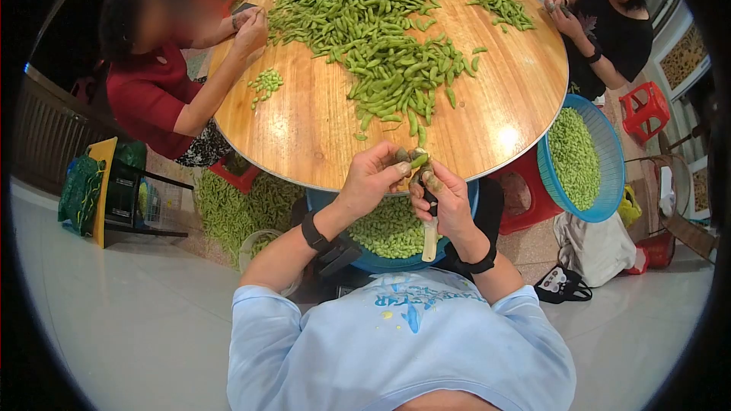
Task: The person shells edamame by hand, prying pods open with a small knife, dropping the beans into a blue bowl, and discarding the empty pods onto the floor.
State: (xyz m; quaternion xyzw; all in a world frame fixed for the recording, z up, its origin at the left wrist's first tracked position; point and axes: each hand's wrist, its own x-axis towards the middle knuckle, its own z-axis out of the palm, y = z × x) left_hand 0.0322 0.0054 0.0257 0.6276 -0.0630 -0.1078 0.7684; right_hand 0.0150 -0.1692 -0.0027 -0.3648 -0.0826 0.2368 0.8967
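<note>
Just off the near edge of the round table, my left hand [375, 177] pinches a green soybean pod [419, 160] between thumb and fingers. My right hand [448, 199] meets it there, its fingertips right at the pod's end. Wrapped in the right fingers is a small tool with a black and cream handle [430, 240], which hangs down from the palm; its working end is hidden. Below both hands, a blue basin [365, 260] holds many shelled green beans [390, 228].
A large heap of pods [373, 19] covers much of the wooden table [304, 137]. Shelled beans [266, 85] lie at its left. People sit left [156, 91] and right [609, 23]. A blue basket [608, 154] of beans stands right; empty pods [244, 209] litter the floor.
</note>
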